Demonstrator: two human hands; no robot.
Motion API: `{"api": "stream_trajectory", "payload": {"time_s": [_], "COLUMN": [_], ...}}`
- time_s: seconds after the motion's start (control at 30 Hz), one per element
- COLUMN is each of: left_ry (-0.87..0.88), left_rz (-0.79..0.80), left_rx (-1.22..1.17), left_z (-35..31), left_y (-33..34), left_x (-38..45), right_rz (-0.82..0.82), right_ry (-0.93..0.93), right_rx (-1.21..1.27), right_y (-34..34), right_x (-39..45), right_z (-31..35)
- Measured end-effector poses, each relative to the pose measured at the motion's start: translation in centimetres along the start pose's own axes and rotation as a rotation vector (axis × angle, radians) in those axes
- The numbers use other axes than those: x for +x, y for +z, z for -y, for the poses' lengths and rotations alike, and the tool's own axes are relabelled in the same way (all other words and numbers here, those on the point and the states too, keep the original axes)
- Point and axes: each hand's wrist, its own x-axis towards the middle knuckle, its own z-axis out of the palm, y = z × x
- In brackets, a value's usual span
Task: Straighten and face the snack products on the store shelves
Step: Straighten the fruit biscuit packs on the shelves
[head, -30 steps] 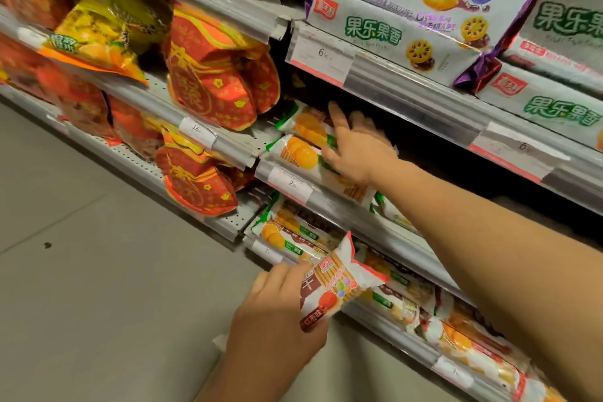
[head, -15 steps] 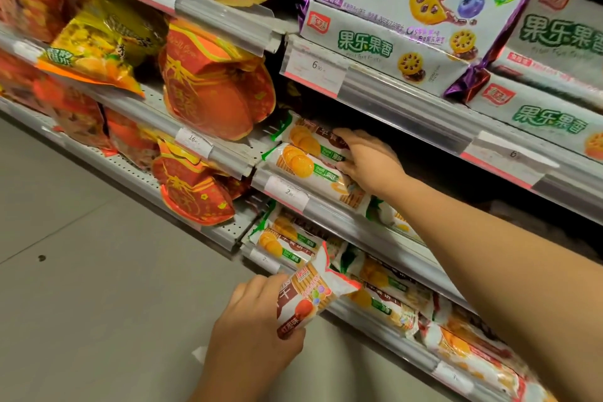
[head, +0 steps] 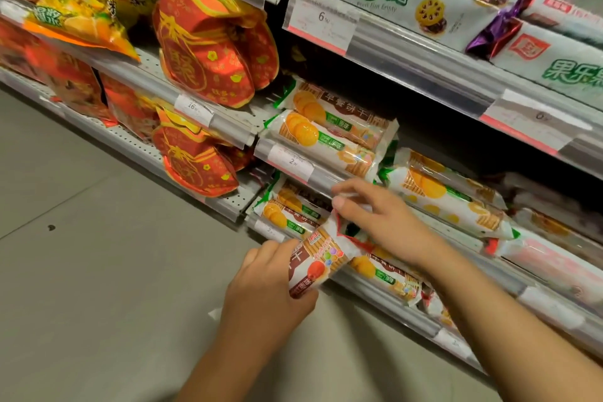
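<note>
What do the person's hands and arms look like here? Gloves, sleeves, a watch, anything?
Both are bare. The left hand and right hand wear no gloves, and no rings or watch show. Both forearms are uncovered as far as the picture's edge, with no sleeve in view. The nails that show look short and unpainted.

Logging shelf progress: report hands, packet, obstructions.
Left hand grips red-trimmed biscuit packet by its lower end. Right hand pinches the packet's top seam. Packet off shelf, before lower green-trimmed packets. Nothing blocking.
</note>
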Motion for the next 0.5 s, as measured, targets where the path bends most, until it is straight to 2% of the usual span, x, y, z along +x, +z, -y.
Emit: {"api": "stream_trajectory", "payload": {"time_s": [0.07, 0.17, 0.4, 0.5], "left_ry": [-0.001, 0.024, 0.051, -0.058], "left_rz": [0.035, 0.058, 0.273, 0.316], "left_rx": [0.007, 0.018, 0.080, 0.119], "left_z": [-0.1, -0.2, -1.4, -1.8], "left_y": [0.2, 0.7, 1.9, 1.8], "left_x": [0.0, -0.3, -0.5, 0.0], "right_rz": [0.114, 0.127, -0.122, -0.271], "right_ry": [0.143, 0.209, 0.352, 0.453], "right_rx": [0.197, 0.197, 0.550, 0.742], "right_y": [1.1, 3.5, 7.3, 7.3], "right_x": [-2.3, -4.5, -10.3, -13.8], "right_z": [-1.2, -2.6, -7.0, -9.2]}}
